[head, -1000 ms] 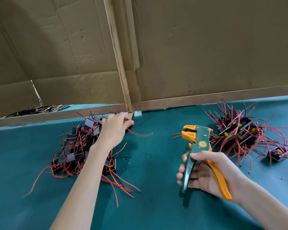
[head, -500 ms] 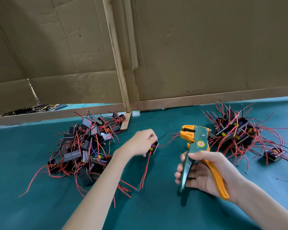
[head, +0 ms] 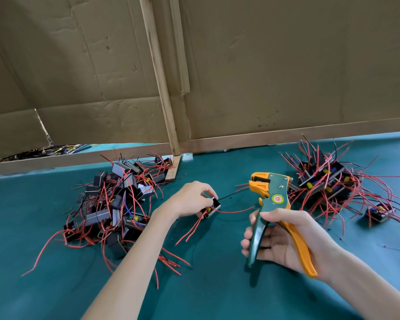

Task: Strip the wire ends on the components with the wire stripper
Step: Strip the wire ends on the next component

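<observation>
A small black component [head: 212, 208] was held in the left hand [head: 189, 200], pinched between the thumb and the curled fingers, low over the green table [head: 217, 287]. Whether it rested on the table could not be told. It was placed between the two piles, just left of the wire stripper [head: 274, 199] and apart from it. From it a red wire [head: 236, 211] was stretched rightward and ended near the stripper, below the orange head. A thin black wire [head: 229, 196] was angled up and to the right, and other red wires [head: 189, 232] were trailed down onto the table.

The wire stripper was gripped in the right hand [head: 284, 239]. The green handle was wrapped by the fingers, the orange handle was laid against the palm, and the thumb was laid across the top. The handles were spread apart, and the head was pointed up and to the left.

A large pile of components [head: 116, 204] with tangled red and black wires was heaped on the left, beside the left forearm. A second pile [head: 326, 181] was spread on the right, behind the stripper, with one loose component [head: 379, 212] set just beside it. The table was backed by a cardboard wall [head: 286, 65] braced with a wooden post [head: 162, 84].
</observation>
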The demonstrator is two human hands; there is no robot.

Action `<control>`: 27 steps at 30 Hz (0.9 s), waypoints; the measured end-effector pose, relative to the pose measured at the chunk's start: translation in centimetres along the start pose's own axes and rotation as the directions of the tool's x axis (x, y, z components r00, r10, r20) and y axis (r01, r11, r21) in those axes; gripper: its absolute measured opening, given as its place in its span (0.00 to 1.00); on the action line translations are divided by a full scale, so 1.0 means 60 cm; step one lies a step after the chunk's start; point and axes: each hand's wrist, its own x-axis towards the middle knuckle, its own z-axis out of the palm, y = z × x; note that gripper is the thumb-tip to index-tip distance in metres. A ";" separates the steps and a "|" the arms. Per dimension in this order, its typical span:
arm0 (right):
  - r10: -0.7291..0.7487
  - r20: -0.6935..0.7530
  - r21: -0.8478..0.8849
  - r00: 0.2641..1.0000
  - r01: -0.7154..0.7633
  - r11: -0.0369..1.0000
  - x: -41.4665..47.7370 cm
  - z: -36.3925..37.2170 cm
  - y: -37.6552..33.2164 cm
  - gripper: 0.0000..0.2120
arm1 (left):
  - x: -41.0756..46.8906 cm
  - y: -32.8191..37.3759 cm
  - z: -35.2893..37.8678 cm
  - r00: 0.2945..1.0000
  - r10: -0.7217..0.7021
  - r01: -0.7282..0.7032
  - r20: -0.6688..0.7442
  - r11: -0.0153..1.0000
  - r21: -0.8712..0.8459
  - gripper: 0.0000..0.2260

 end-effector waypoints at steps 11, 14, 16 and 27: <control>0.002 0.002 0.009 1.000 -0.002 1.000 0.001 0.000 -0.001 0.17 | -0.008 -0.011 -0.033 0.999 0.046 -0.046 0.004 0.998 0.041 0.20; 0.001 0.003 0.002 1.000 -0.001 1.000 0.000 0.002 -0.001 0.17 | -0.008 -0.010 -0.033 0.997 0.077 -0.078 0.015 0.992 0.100 0.18; 0.000 0.002 -0.003 1.000 0.000 1.000 0.000 0.003 -0.001 0.17 | -0.006 -0.008 -0.025 0.996 0.088 -0.087 0.000 0.992 0.090 0.16; -0.003 0.004 -0.006 1.000 0.003 1.000 0.000 0.001 -0.001 0.17 | -0.004 -0.007 -0.021 0.970 0.184 -0.208 -0.157 0.966 -0.156 0.03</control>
